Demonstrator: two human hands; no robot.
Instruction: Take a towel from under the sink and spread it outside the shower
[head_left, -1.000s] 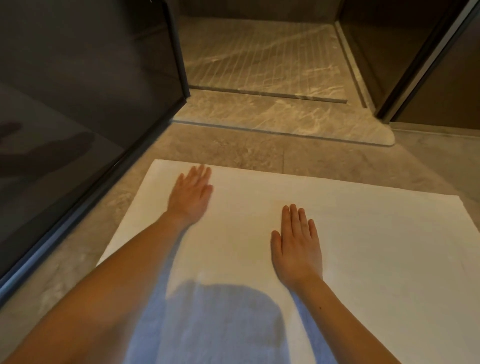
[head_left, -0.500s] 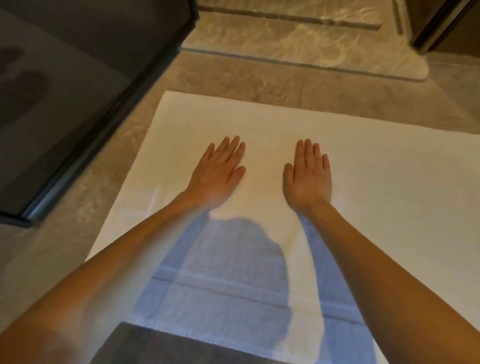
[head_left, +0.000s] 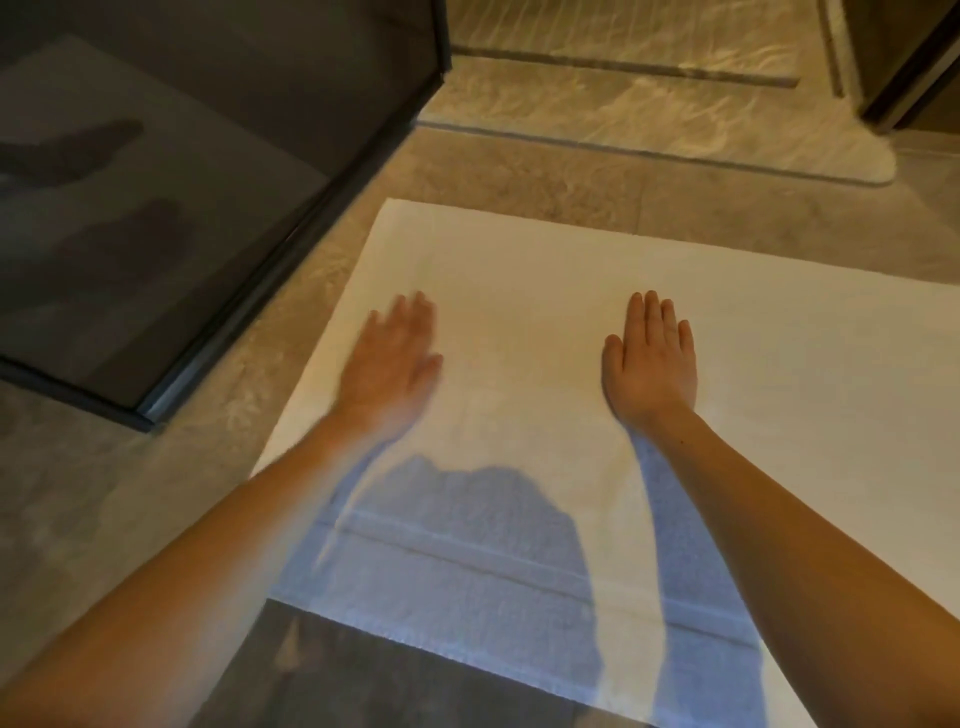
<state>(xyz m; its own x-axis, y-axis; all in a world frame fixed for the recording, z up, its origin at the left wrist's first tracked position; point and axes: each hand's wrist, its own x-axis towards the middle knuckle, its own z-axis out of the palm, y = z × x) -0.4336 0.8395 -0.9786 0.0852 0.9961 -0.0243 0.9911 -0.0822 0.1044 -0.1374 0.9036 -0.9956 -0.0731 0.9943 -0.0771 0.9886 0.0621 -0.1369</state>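
Note:
A white towel (head_left: 545, 270) lies spread flat on the stone floor, just in front of the shower's raised threshold (head_left: 649, 130). My left hand (head_left: 392, 358) rests palm down near the towel's left edge, blurred by motion, fingers together. Flat on the towel's middle, my right hand (head_left: 652, 358) has its fingers extended. Neither hand grips anything. My shadow covers the towel's near part, where a woven band runs across.
A dark glass shower door (head_left: 208, 171) with a metal frame stands open at the left, its bottom corner close to the towel's left edge. A dark door frame (head_left: 904, 67) rises at the top right. Beige stone floor (head_left: 104, 493) surrounds the towel.
My left hand has slid left across the towel toward its left edge, and the hands are now farther apart. The right hand stays flat near the middle. The view has shifted slightly.

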